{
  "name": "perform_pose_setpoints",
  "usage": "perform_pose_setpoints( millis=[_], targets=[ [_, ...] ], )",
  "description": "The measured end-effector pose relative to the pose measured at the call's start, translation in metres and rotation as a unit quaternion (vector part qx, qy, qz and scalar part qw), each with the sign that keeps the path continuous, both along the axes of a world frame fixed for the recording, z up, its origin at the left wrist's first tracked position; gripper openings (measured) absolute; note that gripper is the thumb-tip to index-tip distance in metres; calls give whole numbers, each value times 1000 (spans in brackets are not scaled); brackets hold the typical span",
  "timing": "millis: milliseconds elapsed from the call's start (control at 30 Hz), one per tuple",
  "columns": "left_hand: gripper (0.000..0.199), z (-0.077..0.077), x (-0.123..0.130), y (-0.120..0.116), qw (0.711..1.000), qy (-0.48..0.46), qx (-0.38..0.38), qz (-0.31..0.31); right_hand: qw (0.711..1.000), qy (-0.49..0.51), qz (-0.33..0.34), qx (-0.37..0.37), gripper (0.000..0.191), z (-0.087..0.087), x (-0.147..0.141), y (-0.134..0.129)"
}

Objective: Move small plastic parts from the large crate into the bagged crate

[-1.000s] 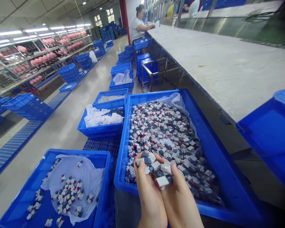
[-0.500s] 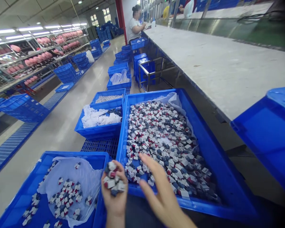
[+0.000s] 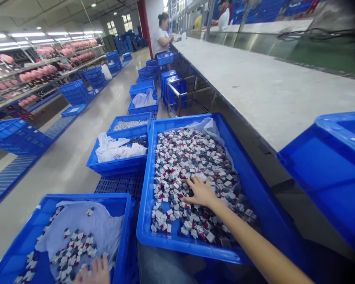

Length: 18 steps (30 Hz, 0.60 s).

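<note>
**Operator:** Report the hand states.

**Inspector:** The right hand is spreading its fingers wide over small white, dark grey and red blocky pieces filling most of the large blue plastic tray. It is touching the top layer; no grip is showing. The left hand is extending its fingers by the loose cluster of matching pieces in the blue plastic bin at lower left. The frame edge is cutting off its palm, so whether it is holding anything cannot be told.

**Operator:** List the fault conditions.

**Inspector:** First, spillage: pieces are lying close to the tray's near wall, so a hard rake toward it could be pushing some over. Second, snagging: the thin translucent plastic liner is lying rumpled in the bin, and fingers catching it could be dragging pieces along. Third, loss: an overfull, loosely cupped palm could be dropping pieces into the gap between the two containers.
</note>
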<state>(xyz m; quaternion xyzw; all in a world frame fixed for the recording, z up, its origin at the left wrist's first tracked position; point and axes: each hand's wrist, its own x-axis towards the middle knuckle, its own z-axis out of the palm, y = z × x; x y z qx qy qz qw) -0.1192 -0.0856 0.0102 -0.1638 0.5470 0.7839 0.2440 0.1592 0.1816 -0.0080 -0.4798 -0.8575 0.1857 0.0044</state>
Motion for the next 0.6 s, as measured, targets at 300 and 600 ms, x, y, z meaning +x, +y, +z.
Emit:
perform_pose_setpoints(
  millis=[300, 600],
  targets=[
    [17, 15, 49, 75, 997, -70, 24, -17, 996, -84, -27, -3, 48, 0, -21, -17],
    [16, 31, 67, 75, 994, -93, 44, -21, 997, -81, 8, -5, 40, -1, -25, -14]
  ],
)
